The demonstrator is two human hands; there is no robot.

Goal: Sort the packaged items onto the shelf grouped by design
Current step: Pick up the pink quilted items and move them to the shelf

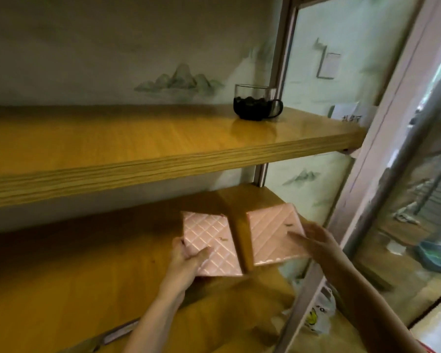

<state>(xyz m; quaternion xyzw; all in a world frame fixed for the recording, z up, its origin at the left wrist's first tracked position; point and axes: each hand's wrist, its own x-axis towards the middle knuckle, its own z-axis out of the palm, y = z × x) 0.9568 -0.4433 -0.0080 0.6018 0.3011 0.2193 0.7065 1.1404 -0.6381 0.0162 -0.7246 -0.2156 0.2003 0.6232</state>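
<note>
Two pink quilted packages are over the lower wooden shelf (87,276). My left hand (189,258) grips the left pink package (211,240) at its near left corner, thumb on top. My right hand (313,240) holds the right pink package (270,233) at its right edge, fingers laid across its top face. The two packages sit side by side with a narrow gap of shelf between them. I cannot tell whether they rest on the shelf or hover just above it.
The upper wooden shelf (138,154) carries a glass cup (256,101) with dark contents near its right end. A metal upright (283,59) frames the shelf on the right. A white plastic bag (318,314) lies below right, next to a glass door.
</note>
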